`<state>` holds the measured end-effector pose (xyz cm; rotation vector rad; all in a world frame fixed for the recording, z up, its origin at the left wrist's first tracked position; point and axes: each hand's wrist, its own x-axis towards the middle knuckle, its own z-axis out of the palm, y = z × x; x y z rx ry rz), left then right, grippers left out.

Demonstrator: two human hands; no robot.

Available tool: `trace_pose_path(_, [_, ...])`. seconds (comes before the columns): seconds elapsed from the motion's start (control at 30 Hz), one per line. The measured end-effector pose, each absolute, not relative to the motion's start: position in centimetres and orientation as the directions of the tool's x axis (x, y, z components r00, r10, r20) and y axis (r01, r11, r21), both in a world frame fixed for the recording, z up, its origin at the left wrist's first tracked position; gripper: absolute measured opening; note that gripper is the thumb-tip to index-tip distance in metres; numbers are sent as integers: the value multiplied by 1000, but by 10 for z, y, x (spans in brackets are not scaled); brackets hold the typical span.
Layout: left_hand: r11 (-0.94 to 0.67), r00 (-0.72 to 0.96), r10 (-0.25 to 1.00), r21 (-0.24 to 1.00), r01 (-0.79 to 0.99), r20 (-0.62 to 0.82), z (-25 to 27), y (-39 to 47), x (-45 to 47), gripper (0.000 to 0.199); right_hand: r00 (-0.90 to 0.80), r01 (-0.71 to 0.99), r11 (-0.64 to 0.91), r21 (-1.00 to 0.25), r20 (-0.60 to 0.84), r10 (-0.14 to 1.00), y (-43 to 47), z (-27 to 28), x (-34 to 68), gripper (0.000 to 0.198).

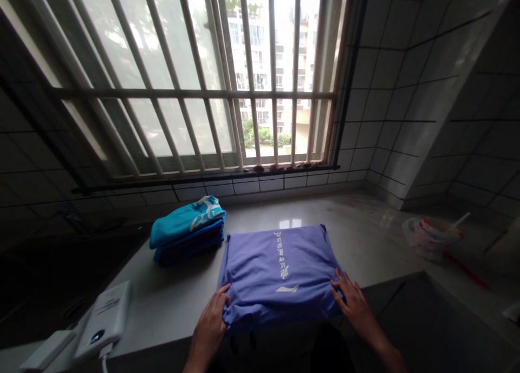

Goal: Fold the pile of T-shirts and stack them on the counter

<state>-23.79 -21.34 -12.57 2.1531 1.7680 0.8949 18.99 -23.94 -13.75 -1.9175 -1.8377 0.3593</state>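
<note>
A purple T-shirt with white lettering and a logo lies folded into a rectangle at the front of the counter, its near edge bunched and wrinkled. My left hand is closed on its near left corner, with some fingertips hidden in or behind the cloth. At the near right corner my right hand rests with fingers spread against the fabric. Behind and to the left sits a stack of folded clothes: a bright blue garment with white print on top of dark blue ones.
A white power bank with a cable lies front left, beside a white box-like item. A dark sink is at the left. On the right of the counter stands a cup in a plastic bag. A barred window is behind.
</note>
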Motion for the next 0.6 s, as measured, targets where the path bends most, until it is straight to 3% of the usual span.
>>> trace_pose_path(0.47, [-272, 126, 947, 533, 801, 294, -119, -213, -240, 18, 98, 889, -1, -458, 189, 977, -235, -149, 188, 56])
trace_pose_path(0.6, [-259, 130, 953, 516, 816, 272, -117, -213, -239, 25, 72, 891, 13, -454, 170, 983, -235, -153, 192, 54])
